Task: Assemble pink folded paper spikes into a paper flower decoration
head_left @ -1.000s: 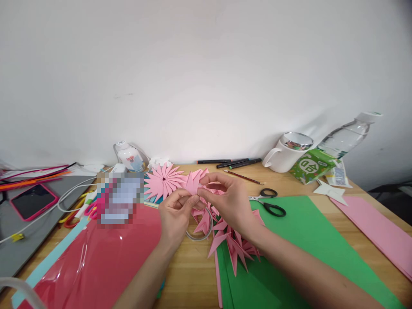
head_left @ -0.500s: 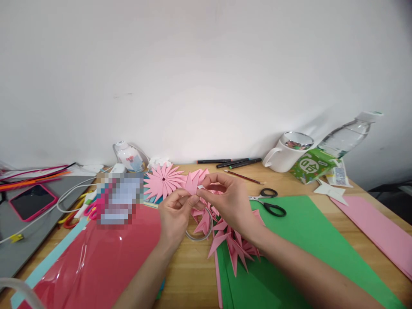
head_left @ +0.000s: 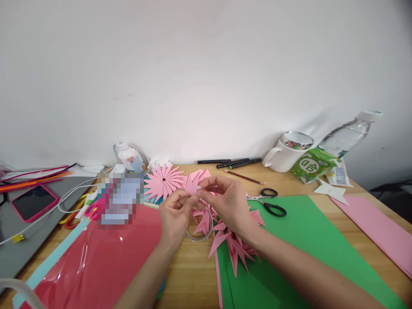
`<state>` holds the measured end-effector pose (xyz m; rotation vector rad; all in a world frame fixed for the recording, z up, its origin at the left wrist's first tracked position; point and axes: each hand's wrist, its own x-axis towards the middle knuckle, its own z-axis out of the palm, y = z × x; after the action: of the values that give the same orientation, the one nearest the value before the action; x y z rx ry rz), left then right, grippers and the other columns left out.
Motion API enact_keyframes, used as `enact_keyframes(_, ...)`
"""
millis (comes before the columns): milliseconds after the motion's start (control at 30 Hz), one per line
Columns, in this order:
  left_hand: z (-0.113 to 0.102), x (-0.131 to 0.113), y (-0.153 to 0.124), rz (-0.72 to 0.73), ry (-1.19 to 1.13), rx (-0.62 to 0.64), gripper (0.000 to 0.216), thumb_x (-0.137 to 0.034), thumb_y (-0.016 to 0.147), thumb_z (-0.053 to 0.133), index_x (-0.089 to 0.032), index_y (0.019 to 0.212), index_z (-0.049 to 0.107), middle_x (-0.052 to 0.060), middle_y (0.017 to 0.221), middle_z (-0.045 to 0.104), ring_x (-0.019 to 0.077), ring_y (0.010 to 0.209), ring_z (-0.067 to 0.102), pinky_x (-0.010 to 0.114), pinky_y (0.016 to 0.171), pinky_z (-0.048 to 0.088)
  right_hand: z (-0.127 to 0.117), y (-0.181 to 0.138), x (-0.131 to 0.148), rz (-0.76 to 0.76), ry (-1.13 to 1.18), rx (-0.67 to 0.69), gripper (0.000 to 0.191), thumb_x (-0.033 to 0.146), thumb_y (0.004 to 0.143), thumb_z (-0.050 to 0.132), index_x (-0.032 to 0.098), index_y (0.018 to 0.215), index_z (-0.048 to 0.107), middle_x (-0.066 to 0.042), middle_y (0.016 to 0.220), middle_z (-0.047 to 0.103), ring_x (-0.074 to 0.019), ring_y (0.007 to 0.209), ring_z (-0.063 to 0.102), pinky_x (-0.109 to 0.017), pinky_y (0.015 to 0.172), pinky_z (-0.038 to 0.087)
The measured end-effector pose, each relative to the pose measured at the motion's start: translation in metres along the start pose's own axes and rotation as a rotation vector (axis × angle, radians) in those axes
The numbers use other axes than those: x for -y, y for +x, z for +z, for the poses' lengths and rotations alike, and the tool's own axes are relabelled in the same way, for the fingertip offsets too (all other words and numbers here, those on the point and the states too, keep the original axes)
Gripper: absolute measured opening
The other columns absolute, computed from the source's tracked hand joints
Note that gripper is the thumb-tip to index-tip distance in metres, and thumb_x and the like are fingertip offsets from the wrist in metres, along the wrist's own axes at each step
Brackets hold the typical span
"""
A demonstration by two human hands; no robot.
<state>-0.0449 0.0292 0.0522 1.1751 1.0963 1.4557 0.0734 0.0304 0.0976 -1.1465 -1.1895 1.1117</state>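
Note:
My left hand (head_left: 175, 212) is closed in a pinch on a folded pink paper piece (head_left: 192, 182), which stands up from the fingertips. Close beside it, my right hand (head_left: 227, 204) pinches a small white strip (head_left: 198, 187) at the right edge of that paper, the fingertips of both hands nearly touching. A thin pale ring that looks like a roll of tape (head_left: 206, 237) hangs or rests just below the hands. Under my right hand lies a heap of folded pink paper points (head_left: 236, 251), partly hidden. Behind my left hand is a pink paper pinwheel flower (head_left: 165, 182).
Green paper sheets (head_left: 305, 240) lie right, with black-handled scissors (head_left: 273, 209) on their edge. A red sheet in clear film (head_left: 106, 257) lies left, near a phone (head_left: 34, 204). Along the wall stand a white mug (head_left: 283, 156), markers (head_left: 240, 163) and a water bottle (head_left: 347, 135).
My right hand has shifted very slightly, and less of the white strip shows between its fingers. The left hand keeps its place with the pink paper.

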Motion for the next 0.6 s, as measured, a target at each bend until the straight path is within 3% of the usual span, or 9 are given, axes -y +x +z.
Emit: enact_keyframes(600,0.0007,0.0000,-0.0003,-0.003,0.014,-0.007,0.018,-0.023,0.065,0.072,-0.017,0.062,0.055,-0.003,0.050,0.063,0.0121,0.047,0.061,0.020,0.048,0.047,0.0013,-0.0010,-0.0010,0.151,0.194,0.066,0.008,0.014,0.060,0.063,0.014,0.067,0.059,0.003,0.058,0.058,-0.0081,0.048,0.052,-0.021,0.048,0.047)
